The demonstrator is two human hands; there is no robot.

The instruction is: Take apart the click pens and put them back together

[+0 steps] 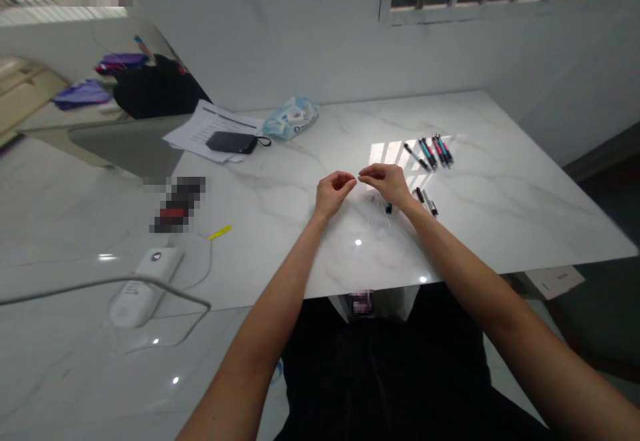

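Note:
Above the white marble-patterned table (280,227), my left hand (331,194) is closed in a pinch, thumb against forefinger. Facing it almost tip to tip, my right hand (387,182) pinches in the same way. Whatever lies between the fingertips is too small to make out. Below my right hand are thin transparent pieces and a small black part (389,208), partly covered by the hand. Just right of that wrist lie a black pen piece (419,195) and a pen with a pale barrel (430,202).
Farther back right lie a black-and-clear pen (416,157) and several coloured pens (436,151). Papers (200,124), a dark pouch (233,142) and a blue-white packet (291,118) sit at the back left. A white power strip (147,287), grey cable (100,283) and yellow tag (220,232) are left.

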